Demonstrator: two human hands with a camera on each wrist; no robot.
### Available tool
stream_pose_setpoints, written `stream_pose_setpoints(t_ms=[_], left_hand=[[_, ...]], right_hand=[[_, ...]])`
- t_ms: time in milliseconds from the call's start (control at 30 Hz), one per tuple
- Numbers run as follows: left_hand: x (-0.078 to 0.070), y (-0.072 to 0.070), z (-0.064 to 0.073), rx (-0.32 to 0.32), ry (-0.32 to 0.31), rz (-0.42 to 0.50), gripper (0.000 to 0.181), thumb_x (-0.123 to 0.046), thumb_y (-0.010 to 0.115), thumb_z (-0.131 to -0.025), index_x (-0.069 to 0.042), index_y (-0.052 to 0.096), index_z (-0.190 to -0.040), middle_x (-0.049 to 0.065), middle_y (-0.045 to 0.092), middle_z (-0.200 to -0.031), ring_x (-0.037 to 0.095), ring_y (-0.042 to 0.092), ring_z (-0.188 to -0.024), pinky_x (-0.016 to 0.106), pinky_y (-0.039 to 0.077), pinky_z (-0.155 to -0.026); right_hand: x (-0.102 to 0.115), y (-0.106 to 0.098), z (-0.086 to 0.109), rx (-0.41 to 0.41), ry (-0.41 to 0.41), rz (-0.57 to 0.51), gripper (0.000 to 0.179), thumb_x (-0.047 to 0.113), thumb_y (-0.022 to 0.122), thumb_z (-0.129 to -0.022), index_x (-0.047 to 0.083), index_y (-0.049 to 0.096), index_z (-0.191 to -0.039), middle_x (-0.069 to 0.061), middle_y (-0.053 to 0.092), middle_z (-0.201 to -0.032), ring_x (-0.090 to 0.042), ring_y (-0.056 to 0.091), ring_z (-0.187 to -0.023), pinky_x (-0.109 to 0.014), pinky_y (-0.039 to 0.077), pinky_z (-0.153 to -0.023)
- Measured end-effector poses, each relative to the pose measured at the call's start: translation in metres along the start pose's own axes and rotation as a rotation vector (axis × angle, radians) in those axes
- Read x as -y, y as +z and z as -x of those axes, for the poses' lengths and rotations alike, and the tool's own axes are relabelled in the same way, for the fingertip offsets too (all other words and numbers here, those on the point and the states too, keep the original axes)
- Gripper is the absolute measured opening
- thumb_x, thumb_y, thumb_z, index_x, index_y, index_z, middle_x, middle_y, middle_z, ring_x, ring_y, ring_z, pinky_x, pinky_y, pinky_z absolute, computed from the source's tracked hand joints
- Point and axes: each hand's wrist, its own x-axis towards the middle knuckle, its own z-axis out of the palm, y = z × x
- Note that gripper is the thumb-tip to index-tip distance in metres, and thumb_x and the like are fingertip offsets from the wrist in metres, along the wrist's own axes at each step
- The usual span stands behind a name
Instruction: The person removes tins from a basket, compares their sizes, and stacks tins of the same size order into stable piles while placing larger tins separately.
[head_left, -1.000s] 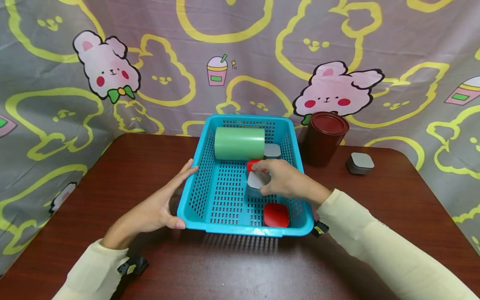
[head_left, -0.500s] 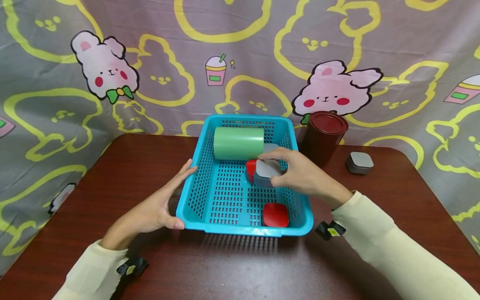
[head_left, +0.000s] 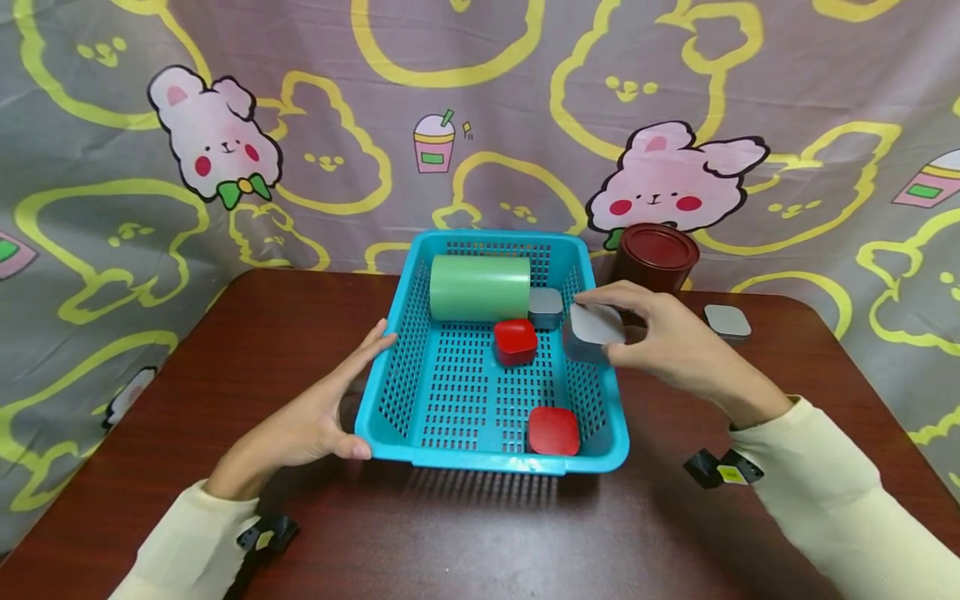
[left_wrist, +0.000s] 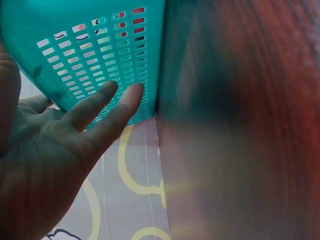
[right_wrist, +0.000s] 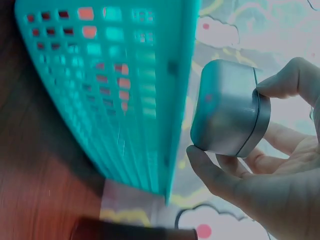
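The right hand [head_left: 675, 346] is pinching a grey box [head_left: 592, 332] above the right rim of a basket [head_left: 487, 461]. The left hand [head_left: 303, 425], outstretched, is touching the basket's left side.

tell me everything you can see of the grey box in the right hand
The grey box has rounded corners, a flat, paler top and smooth, faintly shiny sides that look metallic. A dark seam, perhaps a lid's edge, shows near the top. The right hand pinches it, top up, between thumb and fingers above the right rim of the blue basket, apart from it.
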Motion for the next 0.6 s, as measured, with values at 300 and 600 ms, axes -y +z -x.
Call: stream_pose_setpoints(t_ms=[300,600], left_hand=[[0.002,0.0,0.001,-0.003,-0.004,0.026,0.122,-0.081,0.069,-0.078,-0.024,0.014,-0.17,-0.003,-0.008,-0.178,0.052,0.022,-0.152,0.065,0.047,-0.109],[0.003,0.001,-0.001,0.027,-0.006,0.166,0.12,-0.069,0.077,-0.081,-0.02,0.012,-0.169,-0.003,-0.011,-0.178,0.053,0.052,-0.131,0.041,0.062,-0.092]], right_hand=[[-0.028,-0.036,0.026,-0.102,0.048,0.068,0.059,0.001,0.068,-0.091,0.018,0.059,-0.147,-0.001,0.057,-0.14,-0.021,0.048,-0.119,-0.016,0.05,-0.083],[-0.063,-0.068,0.044,-0.171,0.116,0.033,0.061,-0.006,0.064,-0.091,0.018,0.059,-0.147,0.011,0.054,-0.138,-0.009,0.05,-0.117,-0.014,0.049,-0.079]])
